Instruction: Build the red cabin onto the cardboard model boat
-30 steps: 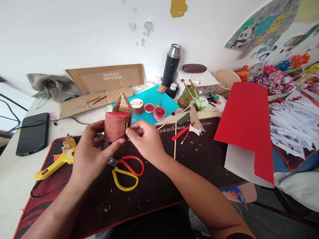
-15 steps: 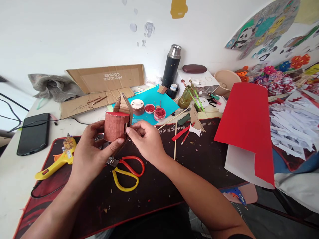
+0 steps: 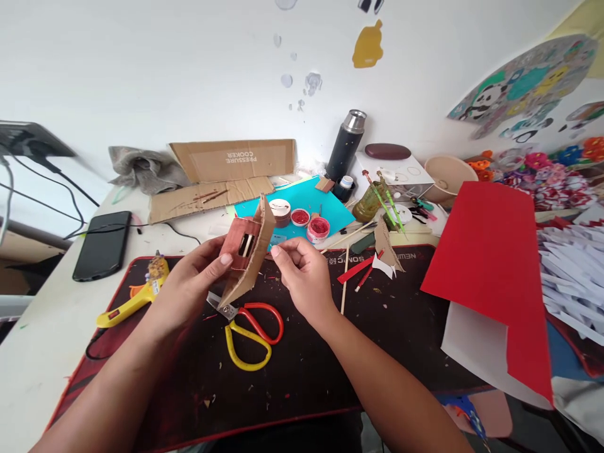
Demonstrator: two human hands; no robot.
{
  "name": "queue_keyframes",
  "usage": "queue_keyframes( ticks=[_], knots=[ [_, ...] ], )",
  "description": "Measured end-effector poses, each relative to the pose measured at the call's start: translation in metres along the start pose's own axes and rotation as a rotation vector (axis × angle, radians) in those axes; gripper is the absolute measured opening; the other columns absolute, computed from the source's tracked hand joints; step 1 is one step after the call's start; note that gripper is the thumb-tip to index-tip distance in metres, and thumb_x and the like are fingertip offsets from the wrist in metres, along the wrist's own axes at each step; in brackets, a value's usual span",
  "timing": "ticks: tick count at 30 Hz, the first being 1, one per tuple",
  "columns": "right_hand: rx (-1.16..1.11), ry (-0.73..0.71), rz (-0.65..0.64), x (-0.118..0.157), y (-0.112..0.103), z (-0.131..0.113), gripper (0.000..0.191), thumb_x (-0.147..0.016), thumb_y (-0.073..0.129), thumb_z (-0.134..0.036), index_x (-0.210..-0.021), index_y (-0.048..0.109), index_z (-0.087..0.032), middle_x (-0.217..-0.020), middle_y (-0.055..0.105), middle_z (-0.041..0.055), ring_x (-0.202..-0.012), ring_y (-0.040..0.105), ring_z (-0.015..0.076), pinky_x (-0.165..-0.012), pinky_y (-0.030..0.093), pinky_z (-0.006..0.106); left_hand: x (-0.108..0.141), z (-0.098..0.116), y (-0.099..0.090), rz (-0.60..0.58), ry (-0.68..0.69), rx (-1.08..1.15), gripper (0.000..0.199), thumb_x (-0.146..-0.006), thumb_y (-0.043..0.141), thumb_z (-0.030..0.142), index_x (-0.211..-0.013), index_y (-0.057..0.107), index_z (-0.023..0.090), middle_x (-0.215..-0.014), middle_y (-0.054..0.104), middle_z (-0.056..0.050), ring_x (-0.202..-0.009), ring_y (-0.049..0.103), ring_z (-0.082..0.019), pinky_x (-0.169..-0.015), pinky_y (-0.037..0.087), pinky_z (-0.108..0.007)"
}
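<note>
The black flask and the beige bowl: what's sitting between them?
In the head view, a white box lies between the flask and bowl, with a dark red case on it.

**Scissors [image 3: 229, 311] in front, phone [image 3: 102, 245] out left**

I've got the scissors on the mat [image 3: 302, 390], just in front of the cardboard piece [image 3: 260, 255] in my left hand [image 3: 191, 283]. Glue gun [image 3: 126, 313] at the mat's left edge; phone on the table [image 3: 28, 377] beyond, cloth [image 3: 146, 171] behind it. Looking ahead now: paint pot [image 3: 318, 231] on the paper sheet [image 3: 337, 217], flask [image 3: 346, 148] behind. Right of the flask, I see the glasses case [image 3: 387, 151] on a box [image 3: 401, 173], brushes [image 3: 391, 204] in a jar [image 3: 367, 206] before it, bowl [image 3: 443, 179] to its right. Far right, paper strips [image 3: 573, 270], past the large card [image 3: 481, 245].
</note>
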State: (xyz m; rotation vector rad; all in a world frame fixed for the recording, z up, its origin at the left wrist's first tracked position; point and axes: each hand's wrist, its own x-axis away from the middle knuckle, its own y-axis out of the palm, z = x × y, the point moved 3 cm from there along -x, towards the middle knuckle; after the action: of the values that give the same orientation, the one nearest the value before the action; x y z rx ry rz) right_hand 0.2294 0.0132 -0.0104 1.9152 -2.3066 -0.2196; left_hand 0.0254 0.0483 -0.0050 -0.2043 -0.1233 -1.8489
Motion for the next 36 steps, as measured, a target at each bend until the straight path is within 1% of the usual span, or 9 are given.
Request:
queue_keyframes(
  ticks=[3, 5, 10, 12, 15, 20, 25, 29, 36],
  knots=[
    [0.009, -0.005, -0.003, 0.001, -0.001, -0.001, 0.037, -0.093, 0.077, -0.059, -0.089, 0.064, -0.024, -0.061, 0.048, -0.0077, -0.05, 0.038, 0.011, -0.046, 0.03, 0.026, 0.0, 0.0, 0.001, 0.001, -0.025, 0.038, 0.074, -0.089, 0.08, 0.065, -0.146, 0.069, 0.018, -0.118, 0.084, -0.015, -0.111, 0.079, -0.038, -0.094, 0.065, -0.048],
    [0.02, -0.022, -0.017, 0.002, -0.001, -0.002, 0.037, -0.094, 0.076, -0.059, -0.091, 0.066, -0.024, -0.061, 0.049, -0.0073, -0.05, 0.039, 0.0111, -0.046, 0.031, 0.026, 0.001, 0.002, 0.001, 0.005, -0.036, 0.051, 0.072, -0.089, 0.081, 0.065, -0.143, 0.071, 0.018, -0.111, 0.085, -0.013, -0.104, 0.081, -0.036, -0.089, 0.066, -0.047],
    [0.141, -0.085, -0.077, 0.006, 0.002, -0.01, 0.034, -0.101, 0.069, -0.056, -0.108, 0.078, -0.023, -0.063, 0.05, -0.005, -0.051, 0.04, 0.0124, -0.047, 0.033, 0.027, 0.002, 0.004, 0.003, -0.008, -0.055, 0.074, 0.069, -0.089, 0.081, 0.065, -0.14, 0.075, 0.02, -0.105, 0.084, -0.011, -0.091, 0.08, -0.03, -0.076, 0.065, -0.038],
    [0.176, -0.11, -0.089, 0.007, 0.003, -0.012, 0.033, -0.103, 0.067, -0.052, -0.115, 0.08, -0.024, -0.063, 0.048, -0.0052, -0.051, 0.04, 0.0126, -0.047, 0.034, 0.027, 0.001, 0.004, 0.004, -0.012, -0.052, 0.08, 0.069, -0.089, 0.081, 0.065, -0.139, 0.075, 0.02, -0.104, 0.084, -0.011, -0.092, 0.08, -0.031, -0.077, 0.065, -0.039],
    [0.19, -0.128, -0.111, 0.008, 0.005, -0.012, 0.033, -0.105, 0.066, -0.049, -0.12, 0.083, -0.024, -0.063, 0.05, -0.0043, -0.052, 0.041, 0.0129, -0.048, 0.035, 0.028, 0.001, 0.003, 0.004, -0.01, -0.042, 0.068, 0.066, -0.088, 0.082, 0.065, -0.135, 0.077, 0.019, -0.102, 0.084, -0.011, -0.099, 0.08, -0.034, -0.085, 0.066, -0.042],
    [0.226, -0.141, -0.131, 0.01, 0.008, -0.012, 0.034, -0.105, 0.065, -0.048, -0.121, 0.085, -0.025, -0.064, 0.056, -0.0018, -0.056, 0.051, 0.0159, -0.052, 0.043, 0.029, 0.001, -0.001, 0.004, -0.033, -0.04, 0.069, 0.064, -0.089, 0.082, 0.064, -0.134, 0.078, 0.019, -0.106, 0.085, -0.012, -0.102, 0.08, -0.034, -0.089, 0.065, -0.043],
    [0.254, -0.144, -0.135, 0.01, 0.009, -0.011, 0.036, -0.106, 0.063, -0.048, -0.124, 0.084, -0.025, -0.066, 0.062, 0.0, -0.06, 0.059, 0.0182, -0.056, 0.048, 0.03, 0.003, 0.0, 0.006, -0.037, -0.055, 0.07, 0.062, -0.089, 0.082, 0.063, -0.134, 0.078, 0.02, -0.117, 0.085, -0.013, -0.103, 0.081, -0.034, -0.09, 0.066, -0.043],
    [0.241, -0.135, -0.13, 0.009, 0.008, -0.01, 0.036, -0.106, 0.064, -0.048, -0.125, 0.084, -0.025, -0.068, 0.063, 0.0001, -0.06, 0.058, 0.0174, -0.055, 0.047, 0.03, 0.002, 0.0, 0.006, -0.029, -0.047, 0.031, 0.064, -0.089, 0.081, 0.065, -0.133, 0.078, 0.019, -0.121, 0.084, -0.014, -0.105, 0.08, -0.035, -0.089, 0.066, -0.045],
    [0.223, -0.125, -0.122, 0.009, 0.007, -0.01, 0.034, -0.105, 0.064, -0.047, -0.121, 0.084, -0.025, -0.065, 0.061, -0.0008, -0.059, 0.058, 0.017, -0.053, 0.046, 0.029, 0.001, 0.0, 0.004, -0.025, -0.022, -0.012, 0.066, -0.09, 0.078, 0.067, -0.136, 0.076, 0.02, -0.111, 0.085, -0.014, -0.107, 0.08, -0.037, -0.092, 0.064, -0.047]
  ],
)
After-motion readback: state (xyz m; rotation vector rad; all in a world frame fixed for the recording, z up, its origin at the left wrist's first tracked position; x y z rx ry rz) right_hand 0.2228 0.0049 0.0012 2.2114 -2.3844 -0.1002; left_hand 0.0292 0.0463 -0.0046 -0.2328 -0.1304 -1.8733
